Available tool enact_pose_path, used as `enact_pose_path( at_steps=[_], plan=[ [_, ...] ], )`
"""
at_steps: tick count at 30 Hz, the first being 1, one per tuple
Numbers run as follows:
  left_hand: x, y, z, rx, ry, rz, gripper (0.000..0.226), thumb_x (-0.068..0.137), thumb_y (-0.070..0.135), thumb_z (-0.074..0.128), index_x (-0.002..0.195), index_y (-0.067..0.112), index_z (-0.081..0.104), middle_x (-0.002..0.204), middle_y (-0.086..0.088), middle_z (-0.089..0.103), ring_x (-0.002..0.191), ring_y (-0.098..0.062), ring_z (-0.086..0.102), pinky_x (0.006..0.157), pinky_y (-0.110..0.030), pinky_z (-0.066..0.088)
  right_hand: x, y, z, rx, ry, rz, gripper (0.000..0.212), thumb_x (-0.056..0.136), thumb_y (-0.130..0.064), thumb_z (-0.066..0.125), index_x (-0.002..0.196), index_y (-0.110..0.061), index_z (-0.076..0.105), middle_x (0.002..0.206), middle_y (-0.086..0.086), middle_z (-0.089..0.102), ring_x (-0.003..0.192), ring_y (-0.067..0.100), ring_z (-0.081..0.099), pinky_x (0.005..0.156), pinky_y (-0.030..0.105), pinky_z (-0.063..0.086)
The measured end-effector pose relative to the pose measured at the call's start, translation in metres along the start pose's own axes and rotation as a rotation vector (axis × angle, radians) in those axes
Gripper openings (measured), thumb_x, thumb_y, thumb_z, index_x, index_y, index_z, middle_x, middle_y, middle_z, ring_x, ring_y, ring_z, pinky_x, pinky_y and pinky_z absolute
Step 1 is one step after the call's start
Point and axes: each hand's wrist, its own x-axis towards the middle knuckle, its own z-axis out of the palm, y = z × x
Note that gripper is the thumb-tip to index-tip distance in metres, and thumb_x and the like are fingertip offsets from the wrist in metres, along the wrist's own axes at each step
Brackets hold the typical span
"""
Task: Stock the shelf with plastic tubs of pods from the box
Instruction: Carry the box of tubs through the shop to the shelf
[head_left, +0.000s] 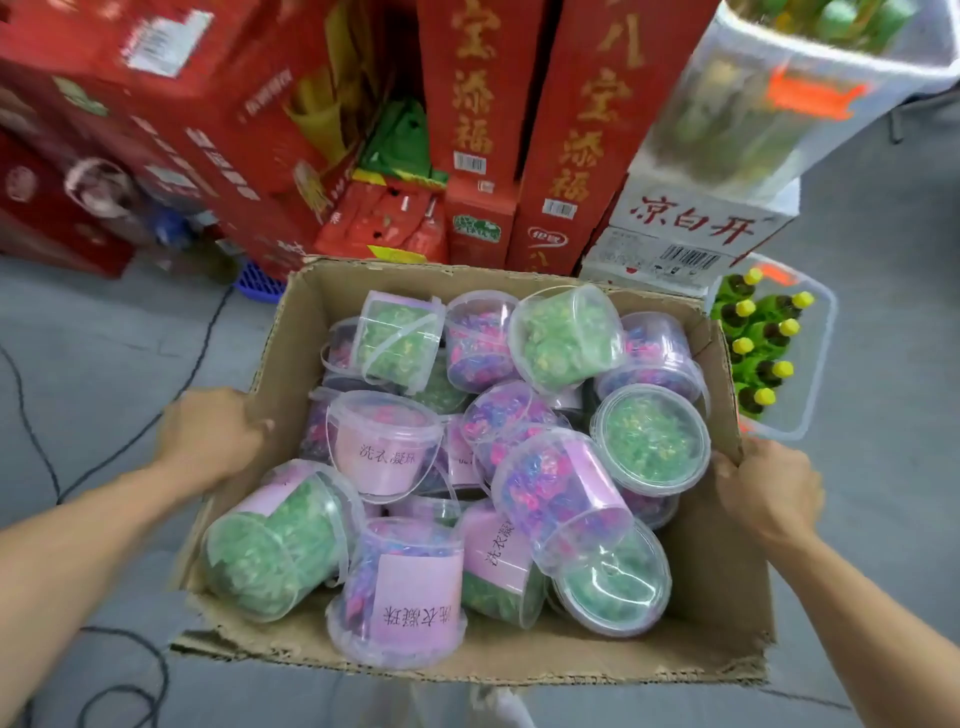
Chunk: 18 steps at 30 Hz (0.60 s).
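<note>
I am looking down into an open cardboard box (717, 587), its corrugated rim torn and ragged along the near edge. It is sitting on a grey floor (104, 338) and is holding a loose heap of tubs (467, 457): round, clear plastic pails with thin bail handles and snap lids, most lying tilted or on their sides. Some are showing green pods, others a purple and pink mix, and several are wearing smooth pink paper labels with printed characters.

My left hand (213, 436) is gripping the box's left wall, fingers curled over the rim and knuckles up, the forearm reaching in from the lower left. My right hand (769, 488) is clamping the right wall the same way, fingers folded over the edge, the arm stretching in from the lower right. Neither hand is touching a tub.

Behind the box, glossy red cartons (571, 156) are standing upright, beside a white carton (691, 228). A shrink-wrapped pack of yellow-capped bottles (763, 343) is lying just right of the box. A thin black cable (197, 358) is trailing across the floor at left.
</note>
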Motion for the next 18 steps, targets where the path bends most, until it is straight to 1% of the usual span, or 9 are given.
enact_pose_path(
  at_steps=[1, 2, 3, 4, 6, 10, 13, 16, 18],
  plan=[
    [-0.007, -0.007, -0.018, 0.000, 0.006, -0.015, 0.028, 0.084, 0.034, 0.060, 0.071, 0.010, 0.065, 0.079, -0.018, 0.066, 0.080, -0.036, 0.059, 0.058, -0.030, 0.039, -0.009, -0.008, -0.019, 0.002, 0.010, -0.009, 0.013, 0.086, -0.023, 0.059, 0.085, -0.011, 0.065, 0.085, 0.025, 0.060, 0.090, 0.045, 0.056, 0.074, 0.040, 0.043],
    [-0.013, -0.014, -0.035, -0.012, 0.013, -0.029, 0.028, 0.084, 0.033, 0.062, 0.070, 0.010, 0.064, 0.077, -0.018, 0.065, 0.082, -0.037, 0.059, 0.059, -0.030, 0.040, -0.017, -0.017, -0.037, 0.008, 0.018, -0.018, 0.013, 0.085, -0.022, 0.059, 0.074, -0.015, 0.061, 0.078, 0.022, 0.056, 0.088, 0.045, 0.056, 0.072, 0.039, 0.042],
    [-0.019, -0.021, -0.053, -0.028, 0.022, -0.045, 0.028, 0.084, 0.033, 0.063, 0.066, 0.011, 0.063, 0.075, -0.018, 0.064, 0.082, -0.037, 0.059, 0.060, -0.031, 0.042, -0.026, -0.026, -0.054, 0.019, 0.028, -0.022, 0.021, 0.085, -0.021, 0.059, 0.065, -0.017, 0.054, 0.072, 0.018, 0.050, 0.085, 0.044, 0.055, 0.069, 0.038, 0.040],
    [-0.023, -0.028, -0.068, -0.036, 0.034, -0.048, 0.028, 0.083, 0.032, 0.063, 0.065, 0.011, 0.063, 0.076, -0.018, 0.065, 0.083, -0.037, 0.059, 0.061, -0.032, 0.044, -0.034, -0.035, -0.070, 0.019, 0.047, -0.038, 0.027, 0.085, -0.022, 0.059, 0.061, -0.018, 0.048, 0.070, 0.014, 0.046, 0.082, 0.042, 0.054, 0.068, 0.036, 0.039],
    [-0.031, -0.043, -0.099, -0.055, 0.046, -0.062, 0.025, 0.083, 0.030, 0.063, 0.069, 0.009, 0.065, 0.082, -0.020, 0.067, 0.086, -0.038, 0.060, 0.062, -0.032, 0.042, -0.046, -0.050, -0.099, 0.010, 0.078, -0.078, 0.025, 0.085, -0.023, 0.059, 0.063, -0.019, 0.048, 0.071, 0.013, 0.047, 0.076, 0.039, 0.052, 0.066, 0.036, 0.040],
    [-0.046, -0.070, -0.153, -0.052, 0.106, -0.054, 0.039, 0.082, 0.028, 0.064, 0.051, 0.013, 0.044, 0.076, -0.020, 0.065, 0.080, -0.038, 0.059, 0.061, -0.033, 0.041, -0.063, -0.084, -0.142, 0.010, 0.134, -0.153, 0.017, 0.086, -0.023, 0.059, 0.071, -0.015, 0.058, 0.070, 0.013, 0.050, 0.069, 0.032, 0.046, 0.065, 0.035, 0.041],
    [-0.060, -0.086, -0.191, -0.026, 0.129, -0.066, 0.039, 0.085, 0.025, 0.061, 0.054, 0.009, 0.044, 0.081, -0.021, 0.067, 0.081, -0.037, 0.059, 0.059, -0.031, 0.032, -0.070, -0.112, -0.167, 0.017, 0.163, -0.196, 0.016, 0.086, -0.024, 0.060, 0.074, -0.014, 0.062, 0.071, 0.012, 0.052, 0.069, 0.031, 0.047, 0.068, 0.036, 0.044],
    [-0.072, -0.110, -0.218, -0.051, 0.152, -0.115, 0.037, 0.082, 0.027, 0.061, 0.051, 0.015, 0.046, 0.075, -0.015, 0.065, 0.072, -0.032, 0.054, 0.060, -0.031, 0.041, -0.077, -0.139, -0.189, 0.001, 0.171, -0.280, 0.017, 0.085, -0.025, 0.060, 0.077, -0.010, 0.065, 0.078, 0.017, 0.058, 0.075, 0.036, 0.054, 0.071, 0.039, 0.047],
    [-0.083, -0.127, -0.230, -0.064, 0.168, -0.155, 0.034, 0.082, 0.034, 0.057, 0.056, 0.012, 0.054, 0.072, -0.014, 0.064, 0.070, -0.031, 0.053, 0.062, -0.031, 0.045, -0.081, -0.157, -0.203, -0.013, 0.171, -0.340, 0.018, 0.084, -0.025, 0.059, 0.082, -0.009, 0.066, 0.086, 0.022, 0.062, 0.083, 0.041, 0.058, 0.072, 0.039, 0.046]
  ],
)
